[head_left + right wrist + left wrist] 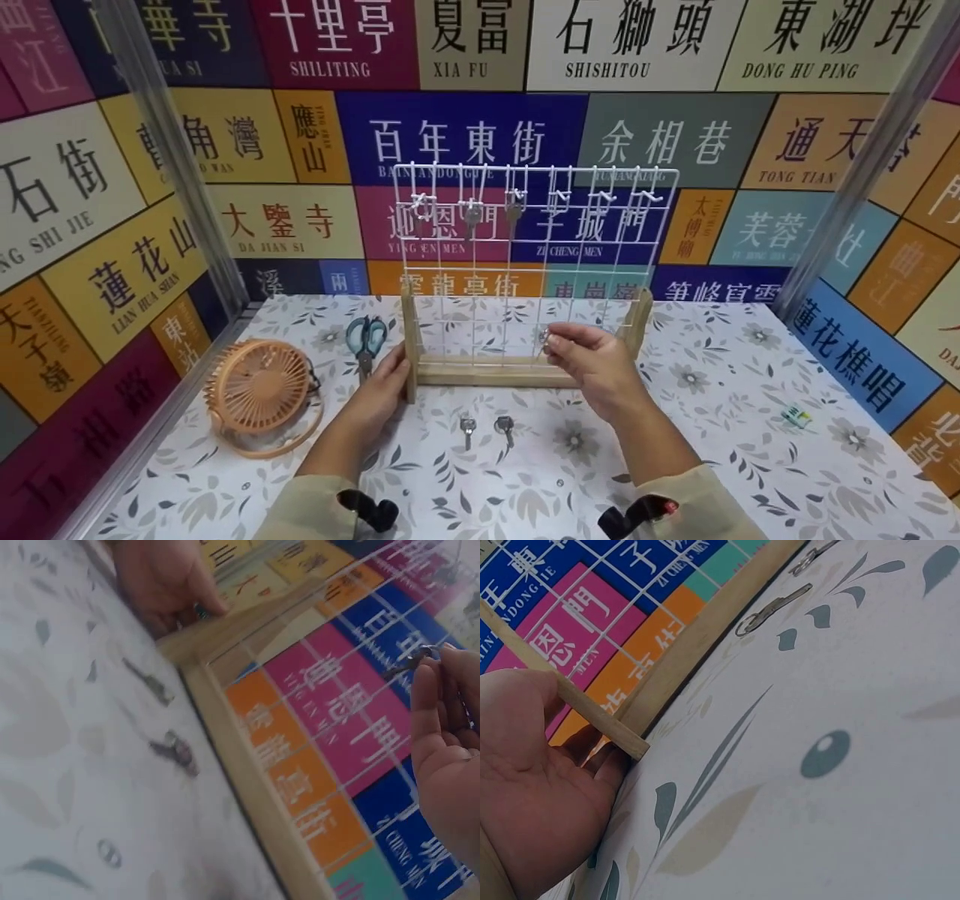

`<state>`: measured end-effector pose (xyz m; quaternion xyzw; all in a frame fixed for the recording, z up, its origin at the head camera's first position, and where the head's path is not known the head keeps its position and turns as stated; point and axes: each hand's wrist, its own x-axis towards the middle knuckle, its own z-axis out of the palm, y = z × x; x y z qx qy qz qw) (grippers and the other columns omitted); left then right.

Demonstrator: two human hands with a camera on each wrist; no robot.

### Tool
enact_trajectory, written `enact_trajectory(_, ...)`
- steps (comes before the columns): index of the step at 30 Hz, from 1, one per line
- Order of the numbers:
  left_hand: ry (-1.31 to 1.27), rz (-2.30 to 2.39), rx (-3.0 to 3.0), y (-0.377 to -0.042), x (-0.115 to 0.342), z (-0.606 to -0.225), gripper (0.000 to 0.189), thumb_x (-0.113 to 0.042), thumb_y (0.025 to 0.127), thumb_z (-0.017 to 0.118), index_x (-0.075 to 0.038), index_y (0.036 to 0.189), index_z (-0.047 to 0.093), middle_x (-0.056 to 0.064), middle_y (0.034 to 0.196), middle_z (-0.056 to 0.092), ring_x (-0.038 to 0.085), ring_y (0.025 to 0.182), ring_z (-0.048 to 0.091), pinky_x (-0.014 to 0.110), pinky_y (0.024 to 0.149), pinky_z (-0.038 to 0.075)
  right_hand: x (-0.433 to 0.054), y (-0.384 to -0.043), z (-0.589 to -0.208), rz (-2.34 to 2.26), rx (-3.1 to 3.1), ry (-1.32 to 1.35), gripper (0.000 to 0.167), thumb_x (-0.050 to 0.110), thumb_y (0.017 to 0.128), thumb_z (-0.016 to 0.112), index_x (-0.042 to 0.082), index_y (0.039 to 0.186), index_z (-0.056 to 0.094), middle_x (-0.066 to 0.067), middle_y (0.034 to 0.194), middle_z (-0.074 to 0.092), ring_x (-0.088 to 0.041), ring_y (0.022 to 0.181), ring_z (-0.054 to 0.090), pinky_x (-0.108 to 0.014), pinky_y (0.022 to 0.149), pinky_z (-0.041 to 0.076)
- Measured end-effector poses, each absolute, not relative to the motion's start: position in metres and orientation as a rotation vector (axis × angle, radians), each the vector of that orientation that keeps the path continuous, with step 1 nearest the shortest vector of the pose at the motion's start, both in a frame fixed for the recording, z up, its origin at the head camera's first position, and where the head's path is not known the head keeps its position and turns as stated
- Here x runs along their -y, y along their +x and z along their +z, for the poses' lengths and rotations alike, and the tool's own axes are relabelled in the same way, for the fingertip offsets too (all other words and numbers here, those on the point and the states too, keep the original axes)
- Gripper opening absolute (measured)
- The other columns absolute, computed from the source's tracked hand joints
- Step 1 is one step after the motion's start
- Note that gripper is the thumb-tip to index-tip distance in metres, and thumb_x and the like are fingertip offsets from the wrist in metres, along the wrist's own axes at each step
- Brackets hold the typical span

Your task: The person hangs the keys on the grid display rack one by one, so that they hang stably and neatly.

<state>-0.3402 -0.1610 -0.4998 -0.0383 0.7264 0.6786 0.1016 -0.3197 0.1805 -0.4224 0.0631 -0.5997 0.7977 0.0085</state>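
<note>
A white wire grid rack (529, 241) stands upright on a wooden base (495, 377). My left hand (391, 375) grips the rack's left wooden post (592, 714), thumb on one side and fingers behind. In front of the grid, my right hand (600, 364) pinches a key with a ring (411, 662) between thumb and fingertips. Three keys hang from white hooks at the upper left of the grid, one of them a silver key (472, 216). The hooks farther right, such as the rightmost hook (646, 196), bear no keys. Two more ringed keys, a left key (468, 431) and a right key (505, 430), lie before the base.
An orange fan (262, 386) stands on the left of the patterned tablecloth (555, 487). Scissors with blue-grey handles (366, 337) are just behind my left hand. A small green and white item (796, 415) lies far right. Panels with printed signs enclose the table's back and sides.
</note>
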Motion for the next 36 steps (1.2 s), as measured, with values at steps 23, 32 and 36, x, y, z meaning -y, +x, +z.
enact_trajectory(23,-0.128,2.026,-2.123,-0.339,0.164,-0.504,0.059,-0.056,0.111,0.048,-0.05,0.166,0.03,-0.004,0.181,0.02,0.03,0.169,0.014,0.052,0.137,0.013,-0.172,-0.334,-0.287,2.722,1.34,0.305,0.03,0.004,0.093,0.083,0.004,0.121,0.074,-0.005,0.101,0.076,-0.015,0.091,0.076,-0.022,0.087,0.064)
enact_trajectory(32,-0.121,2.024,-2.121,-0.339,0.161,-0.5,0.058,-0.054,0.112,0.048,-0.048,0.167,0.029,-0.004,0.182,0.017,0.03,0.169,0.013,0.052,0.137,0.012,-0.165,-0.341,-0.277,2.846,1.161,0.302,0.035,0.003,0.094,0.081,0.004,0.128,0.07,-0.007,0.102,0.075,-0.016,0.092,0.075,-0.021,0.088,0.064)
enact_trajectory(36,-0.102,2.019,-2.135,-0.34,0.162,-0.501,0.058,-0.054,0.112,0.047,-0.049,0.167,0.03,-0.005,0.182,0.017,0.029,0.169,0.012,0.052,0.137,0.011,-0.165,-0.346,-0.274,2.87,1.13,0.284,0.034,0.004,0.096,0.079,0.005,0.128,0.07,-0.007,0.103,0.075,-0.017,0.093,0.075,-0.021,0.089,0.064)
